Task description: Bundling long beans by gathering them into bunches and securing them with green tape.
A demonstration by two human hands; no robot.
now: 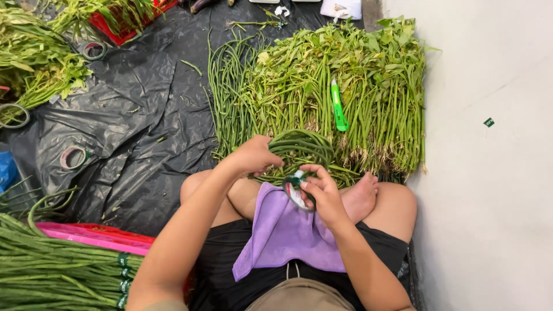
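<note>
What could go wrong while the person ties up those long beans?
The left hand grips a looped bundle of long beans; if it loosens, the loop might spring open. The right hand holds a tape roll right beside the beans, so the tape could perhaps stick crooked. A green cutter lies on the leafy greens and could slide in unseen.

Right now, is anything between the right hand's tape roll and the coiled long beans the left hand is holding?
Nothing visible. The right hand holds the tape roll right at the lower edge of the bean coil, which the left hand grips. The purple cloth lies below, on the lap.
</note>
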